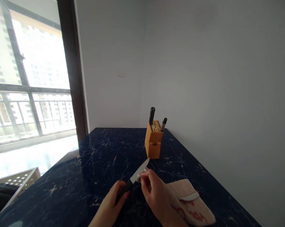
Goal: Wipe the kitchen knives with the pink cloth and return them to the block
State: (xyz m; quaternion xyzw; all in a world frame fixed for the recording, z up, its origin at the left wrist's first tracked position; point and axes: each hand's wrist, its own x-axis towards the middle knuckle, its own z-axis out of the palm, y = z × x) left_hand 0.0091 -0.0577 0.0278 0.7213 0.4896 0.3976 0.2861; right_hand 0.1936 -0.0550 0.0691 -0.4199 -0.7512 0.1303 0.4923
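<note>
1. The kitchen knife [140,169] is held above the dark marbled bench [104,164], its black handle [125,190] being gripped by the left hand [112,200].
2. The knife's long axis is slanted away from the left hand, toward the upper right; its tip is pointed at the foot of the wooden knife block [154,142].
3. A bit of white cloth [139,178] is pinched by the right hand [156,194] against the blade, so the blade lies nearer the right hand and the handle within the left. Whether the cloth is joined to the pink towel [196,209] beside the right forearm cannot be told.
4. In the block, two handles are seen upright, slightly tilted.
</note>
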